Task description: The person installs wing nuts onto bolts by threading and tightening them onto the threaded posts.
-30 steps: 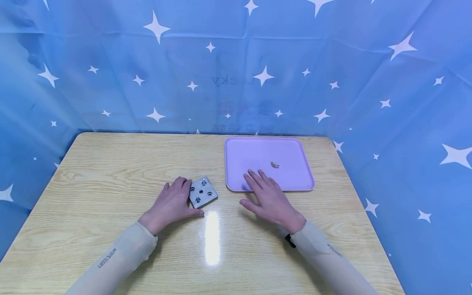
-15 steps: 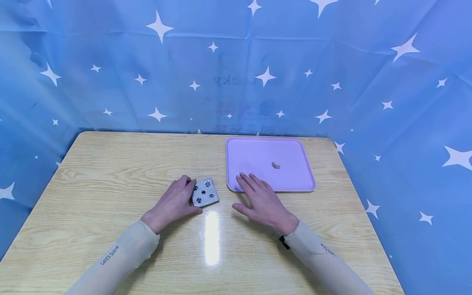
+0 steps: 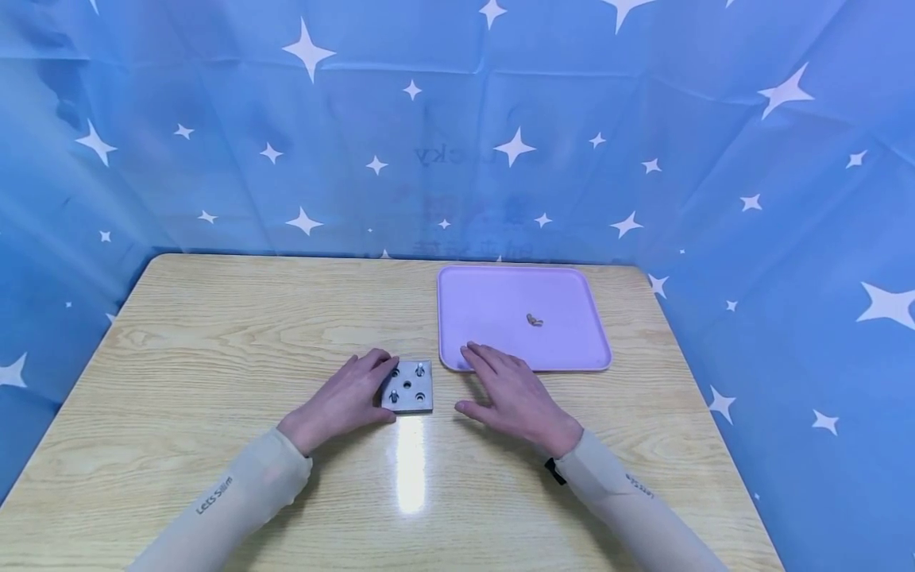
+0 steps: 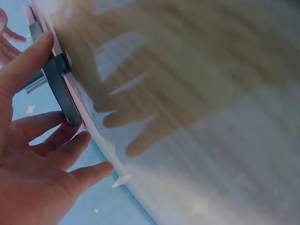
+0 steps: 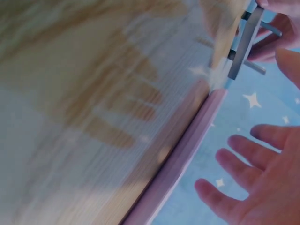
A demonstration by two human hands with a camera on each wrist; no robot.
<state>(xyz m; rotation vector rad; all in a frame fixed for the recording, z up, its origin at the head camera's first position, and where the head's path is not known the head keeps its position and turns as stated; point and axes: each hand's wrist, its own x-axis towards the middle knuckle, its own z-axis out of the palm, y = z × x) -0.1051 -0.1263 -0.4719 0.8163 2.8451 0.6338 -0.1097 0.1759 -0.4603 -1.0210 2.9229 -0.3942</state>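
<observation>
The left hand [image 3: 352, 396] grips the metal plate [image 3: 409, 390] by its left side, thumb at the near left corner and fingers curled at the far left one. What I see changed over the last second is the plate itself: it lay askew, turned like a diamond, and now its edges run nearly square to me, a little nearer and further right. I judge that this helps the work, since the layout reads straight: two pins [image 3: 420, 370] stand up at opposite corners, and the other holes have no pin. I can't tell on my feeds whether the plate's underside bears fully on the tabletop [image 3: 286, 306].

Just beside it, the right hand [image 3: 509, 397] holds nothing; its fingers are extended over the near left corner of the purple tray [image 3: 493, 295], almost where they were half a second ago. A few small brass-coloured parts [image 3: 534, 320] lie in the tray, unmoved. Behind everything hangs my blue starred curtain [image 3: 357, 103].
</observation>
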